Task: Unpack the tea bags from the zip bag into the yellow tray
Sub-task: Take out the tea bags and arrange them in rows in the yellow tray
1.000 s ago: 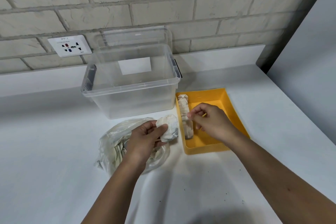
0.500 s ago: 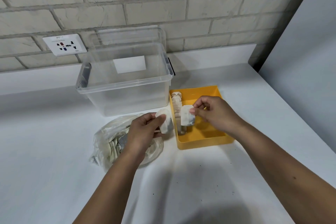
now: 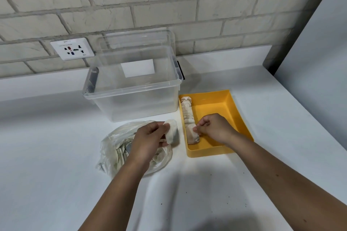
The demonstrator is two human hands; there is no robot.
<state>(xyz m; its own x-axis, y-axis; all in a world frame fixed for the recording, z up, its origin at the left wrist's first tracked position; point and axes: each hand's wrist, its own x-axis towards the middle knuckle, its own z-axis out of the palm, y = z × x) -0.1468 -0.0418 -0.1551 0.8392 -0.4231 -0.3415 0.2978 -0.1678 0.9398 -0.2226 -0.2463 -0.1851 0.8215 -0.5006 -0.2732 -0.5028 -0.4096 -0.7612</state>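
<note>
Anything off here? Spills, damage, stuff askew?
Mostly tidy: the tea bags sit in a neat row along the left wall of the yellow tray. One oddity: small dark specks scattered on the white counter nearest the camera, possibly tea dust; too small to tell.

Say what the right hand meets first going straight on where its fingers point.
The row of tea bags along the left wall of the yellow tray; the right hand seems to touch it.

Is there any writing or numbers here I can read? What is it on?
On the wall socket: small print along its top, too blurred to read.
On the clear box: a white label, blank.
On the tea bags and yellow tray: no writing shows.
</note>
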